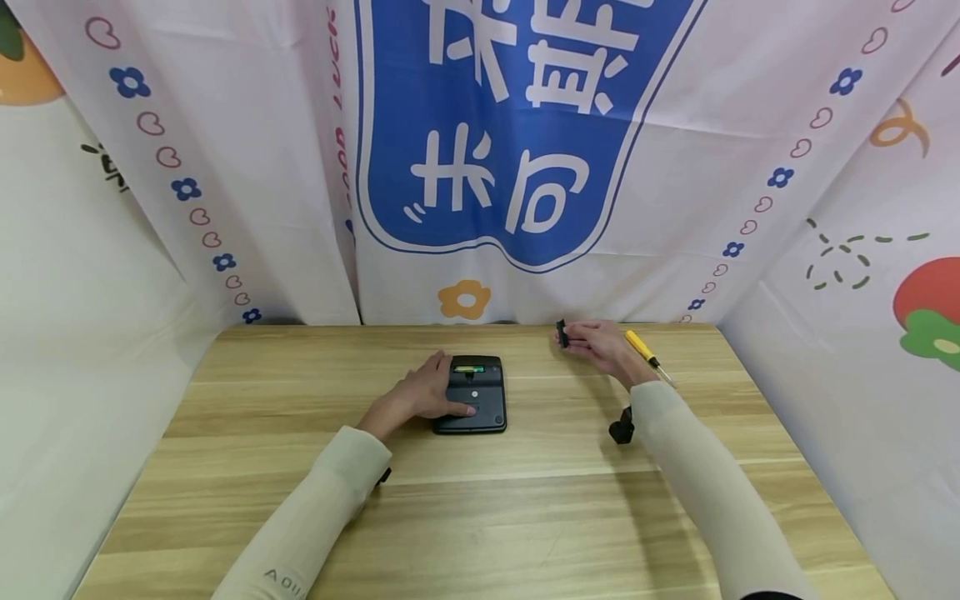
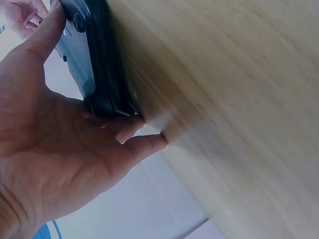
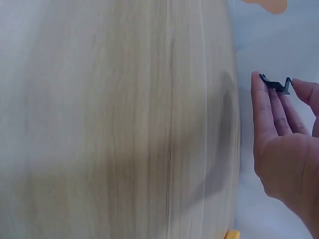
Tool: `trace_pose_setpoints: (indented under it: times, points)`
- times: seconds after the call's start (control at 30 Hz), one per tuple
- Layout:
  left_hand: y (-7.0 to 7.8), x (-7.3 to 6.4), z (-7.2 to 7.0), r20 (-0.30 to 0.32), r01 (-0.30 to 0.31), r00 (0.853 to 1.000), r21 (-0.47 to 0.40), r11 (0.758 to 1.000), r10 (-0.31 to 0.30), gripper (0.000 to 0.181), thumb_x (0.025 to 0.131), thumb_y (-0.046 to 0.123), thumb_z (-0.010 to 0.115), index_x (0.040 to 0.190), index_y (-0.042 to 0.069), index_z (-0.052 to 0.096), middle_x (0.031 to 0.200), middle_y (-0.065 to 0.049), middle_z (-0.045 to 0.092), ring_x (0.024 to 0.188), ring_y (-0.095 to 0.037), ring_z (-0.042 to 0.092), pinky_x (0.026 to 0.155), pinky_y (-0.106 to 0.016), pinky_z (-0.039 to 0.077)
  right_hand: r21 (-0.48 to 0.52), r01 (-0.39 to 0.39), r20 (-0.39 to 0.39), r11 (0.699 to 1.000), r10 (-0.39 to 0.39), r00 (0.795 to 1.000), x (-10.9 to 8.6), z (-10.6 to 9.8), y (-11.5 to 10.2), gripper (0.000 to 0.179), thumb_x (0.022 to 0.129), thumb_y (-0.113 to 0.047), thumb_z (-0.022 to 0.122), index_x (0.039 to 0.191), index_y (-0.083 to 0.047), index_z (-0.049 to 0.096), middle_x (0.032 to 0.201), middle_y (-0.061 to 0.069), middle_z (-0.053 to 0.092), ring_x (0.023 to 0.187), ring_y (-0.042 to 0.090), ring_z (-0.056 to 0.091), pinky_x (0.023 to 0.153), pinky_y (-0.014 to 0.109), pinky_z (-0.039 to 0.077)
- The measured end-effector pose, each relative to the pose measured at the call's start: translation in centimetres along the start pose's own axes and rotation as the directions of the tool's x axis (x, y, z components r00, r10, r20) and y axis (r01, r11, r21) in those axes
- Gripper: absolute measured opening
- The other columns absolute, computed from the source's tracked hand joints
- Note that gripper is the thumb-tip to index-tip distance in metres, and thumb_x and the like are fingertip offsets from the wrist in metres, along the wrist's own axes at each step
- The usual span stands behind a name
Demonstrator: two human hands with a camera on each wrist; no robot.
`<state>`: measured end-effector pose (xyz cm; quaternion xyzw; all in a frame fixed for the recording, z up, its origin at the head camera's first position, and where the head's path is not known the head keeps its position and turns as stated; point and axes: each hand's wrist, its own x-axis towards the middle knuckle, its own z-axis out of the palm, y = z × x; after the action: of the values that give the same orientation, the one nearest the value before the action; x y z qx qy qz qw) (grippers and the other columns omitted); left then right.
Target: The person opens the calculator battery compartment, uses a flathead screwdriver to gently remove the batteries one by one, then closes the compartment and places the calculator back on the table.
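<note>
A black calculator (image 1: 489, 408) lies face down on the table with its battery slot uncovered. Inside the slot shows a green and yellow battery (image 1: 469, 369). My left hand (image 1: 423, 393) grips the calculator's left side; its thumb lies on the back and the other fingers are at the edge, as the left wrist view also shows. Off to the right, near the table's far edge, my right hand (image 1: 597, 343) pinches a small black battery cover (image 3: 277, 86) between thumb and fingers. In the right wrist view, the cover has a bent clip at the thumb end.
A screwdriver (image 1: 641, 346) with a yellow handle lies just right of the right hand. A black piece (image 1: 621, 428) shows beside the right sleeve. Printed cloth (image 1: 405, 292) hangs along the back edge of the wooden table (image 1: 525, 517), with white walls at both sides.
</note>
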<state>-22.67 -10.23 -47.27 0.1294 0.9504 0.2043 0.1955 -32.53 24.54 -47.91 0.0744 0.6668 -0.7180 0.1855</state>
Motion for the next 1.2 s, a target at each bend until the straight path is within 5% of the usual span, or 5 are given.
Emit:
trace_pose_setpoints:
  times: [0.23, 0.4, 0.6, 0.9, 1.2]
  points:
    - [0.0, 0.0, 0.0, -0.001, 0.002, 1.000, -0.007, 1.000, -0.002, 0.112, 0.094, 0.055, 0.078, 0.167, -0.005, 0.016, 0.174, -0.028, 0.014, 0.161, -0.041, 0.020, 0.126, -0.065, 0.021, -0.024, 0.013, -0.013, 1.000, -0.013, 1.000, -0.4, -0.8, -0.4, 0.043, 0.104, -0.004, 0.066, 0.143, 0.013, 0.057, 0.136, 0.031, 0.063, 0.132, 0.042, 0.061, 0.110, 0.047, 0.049]
    - [0.0, 0.0, 0.0, 0.002, 0.000, 1.000, -0.005, 1.000, 0.000, 0.112, 0.094, 0.054, 0.078, 0.167, -0.005, 0.016, 0.174, -0.028, 0.013, 0.161, -0.041, 0.019, 0.127, -0.064, 0.020, -0.156, 0.047, -0.034, 0.987, -0.053, 0.998, -0.4, -1.3, -0.7, 0.042, 0.100, -0.005, 0.073, 0.138, 0.010, 0.064, 0.118, 0.020, 0.076, 0.115, 0.032, 0.074, 0.110, 0.051, 0.048]
    - [0.1, 0.0, -0.1, 0.006, -0.001, 1.000, 0.002, 1.000, 0.001, 0.112, 0.094, 0.055, 0.077, 0.167, -0.005, 0.016, 0.174, -0.028, 0.014, 0.161, -0.041, 0.019, 0.127, -0.064, 0.021, -0.314, 0.089, -0.036, 0.945, -0.106, 0.994, -0.3, -1.8, -0.7, 0.039, 0.099, -0.006, 0.076, 0.135, 0.007, 0.068, 0.126, 0.023, 0.074, 0.122, 0.041, 0.069, 0.108, 0.051, 0.052]
    - [0.1, -0.2, -0.1, 0.005, -0.008, 1.000, -0.010, 1.000, 0.008, 0.112, 0.095, 0.054, 0.077, 0.167, -0.006, 0.015, 0.174, -0.028, 0.013, 0.161, -0.041, 0.019, 0.126, -0.065, 0.020, -0.660, 0.198, -0.017, 0.725, -0.278, 0.961, -0.3, -2.3, -0.3, 0.035, 0.095, -0.014, 0.082, 0.127, -0.002, 0.077, 0.122, 0.015, 0.077, 0.114, 0.030, 0.073, 0.093, 0.036, 0.059]
    - [0.1, -0.1, -0.1, 0.005, -0.004, 1.000, -0.005, 1.000, 0.004, 0.112, 0.094, 0.054, 0.077, 0.167, -0.006, 0.016, 0.174, -0.028, 0.013, 0.161, -0.041, 0.019, 0.126, -0.065, 0.021, -0.770, 0.258, 0.031, 0.584, -0.369, 0.929, 0.2, -2.6, 0.0, 0.028, 0.090, -0.010, 0.086, 0.117, -0.002, 0.081, 0.114, 0.018, 0.078, 0.115, 0.037, 0.072, 0.102, 0.051, 0.055]
